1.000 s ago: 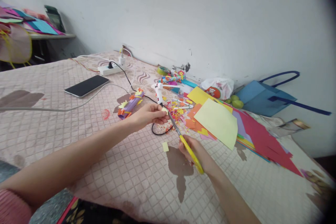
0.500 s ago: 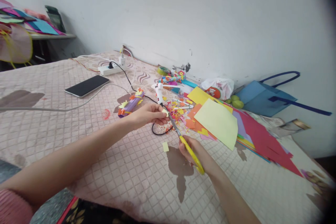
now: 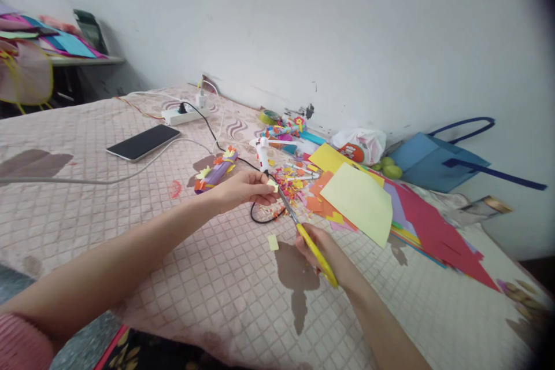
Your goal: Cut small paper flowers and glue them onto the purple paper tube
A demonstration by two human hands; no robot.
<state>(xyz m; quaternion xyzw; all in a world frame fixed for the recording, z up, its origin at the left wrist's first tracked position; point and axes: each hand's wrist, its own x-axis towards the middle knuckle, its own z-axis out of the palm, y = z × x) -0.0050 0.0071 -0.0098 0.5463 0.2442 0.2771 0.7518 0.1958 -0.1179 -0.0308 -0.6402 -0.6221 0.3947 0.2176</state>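
My left hand (image 3: 249,189) pinches a small pale yellow paper piece (image 3: 273,185) between thumb and fingers. Wrapped round the yellow handles of the scissors (image 3: 316,253) is my right hand (image 3: 321,245); the blades point up and left, their tips at the paper piece. Another pale yellow paper square (image 3: 273,242) lies on the cloth below my left hand. Behind that hand is a purple paper roll (image 3: 220,170) with yellow and orange paper flowers. A white glue gun (image 3: 262,154) stands just beyond my fingertips, near scattered colourful paper scraps (image 3: 295,182).
A phone (image 3: 143,143) and a power strip (image 3: 184,114) with cables lie at the left. Coloured sheets (image 3: 359,199) spread to the right. Against the wall are a white plastic bag (image 3: 364,144), green fruits (image 3: 392,170) and a blue bag (image 3: 437,162).
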